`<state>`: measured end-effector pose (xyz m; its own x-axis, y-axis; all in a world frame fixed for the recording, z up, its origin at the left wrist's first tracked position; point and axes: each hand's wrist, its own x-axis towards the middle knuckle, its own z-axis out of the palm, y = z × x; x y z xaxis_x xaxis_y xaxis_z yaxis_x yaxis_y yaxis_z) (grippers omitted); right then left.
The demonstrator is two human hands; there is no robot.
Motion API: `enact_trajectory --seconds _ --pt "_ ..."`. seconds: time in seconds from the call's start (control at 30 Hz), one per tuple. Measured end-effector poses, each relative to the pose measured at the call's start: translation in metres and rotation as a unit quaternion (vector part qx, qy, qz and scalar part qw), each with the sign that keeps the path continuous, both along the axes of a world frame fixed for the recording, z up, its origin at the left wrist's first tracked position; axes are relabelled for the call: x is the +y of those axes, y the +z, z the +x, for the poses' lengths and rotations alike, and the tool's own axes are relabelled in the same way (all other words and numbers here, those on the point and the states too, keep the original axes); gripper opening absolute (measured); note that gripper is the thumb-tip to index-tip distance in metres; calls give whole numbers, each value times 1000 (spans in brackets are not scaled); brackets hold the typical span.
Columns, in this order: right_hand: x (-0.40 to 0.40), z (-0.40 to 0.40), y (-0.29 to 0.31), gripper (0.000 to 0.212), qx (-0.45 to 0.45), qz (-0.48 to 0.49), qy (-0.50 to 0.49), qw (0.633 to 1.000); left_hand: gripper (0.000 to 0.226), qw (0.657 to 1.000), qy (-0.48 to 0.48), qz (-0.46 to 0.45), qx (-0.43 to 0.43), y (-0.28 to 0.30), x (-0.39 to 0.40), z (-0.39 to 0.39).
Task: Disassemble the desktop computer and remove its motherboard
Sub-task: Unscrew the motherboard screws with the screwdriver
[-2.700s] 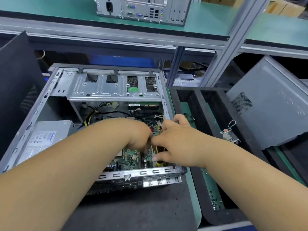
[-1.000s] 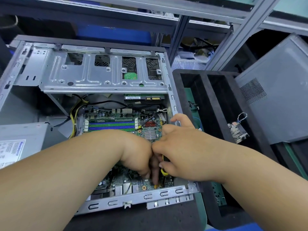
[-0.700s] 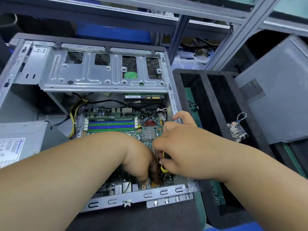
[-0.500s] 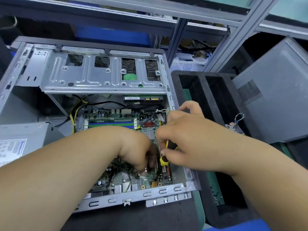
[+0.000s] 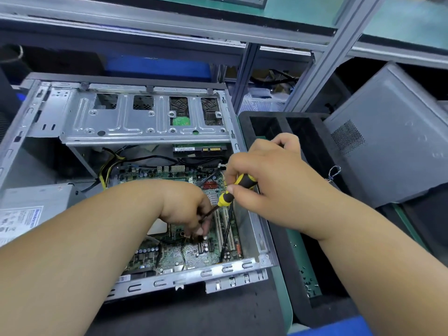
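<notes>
The right hand grips a yellow-and-black screwdriver by its handle, the shaft slanting down and left toward the board. The left hand is curled low over the motherboard, fingertips close around the shaft's lower end; whether it pinches the tip, a screw or nothing is hidden, so its hold cannot be told.

The motherboard lies flat on the floor of the open computer case, apparently not yet freed, with the drive cage at the far end and the power supply at the left. A black foam tray stands just right of the case on the tabletop, and a grey side panel leans further right.

The risk I judge greatest is the tip slipping off a screw head and gouging the board or nearby capacitors, since the tool is held at a slant. A loosened screw could also drop among the slots, and cables that may still be plugged in could snag on lifting.

The power supply carries a white label with blue lettering, too blurred to read. No brand is legible elsewhere.
</notes>
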<state>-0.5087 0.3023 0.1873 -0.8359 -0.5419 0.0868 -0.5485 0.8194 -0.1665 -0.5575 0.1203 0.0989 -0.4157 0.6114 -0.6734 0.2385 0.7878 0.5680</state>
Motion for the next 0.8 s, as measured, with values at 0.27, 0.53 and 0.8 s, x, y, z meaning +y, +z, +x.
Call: enact_trajectory --seconds 0.27,0.53,0.8 --pt "28 18 5 6 60 -137 -80 986 11 974 169 101 112 30 -10 3" --pt "102 42 3 8 36 -489 -264 831 13 891 319 207 249 78 42 38" --pt "189 64 -34 10 -27 -531 -402 745 19 929 100 98 343 70 190 76"
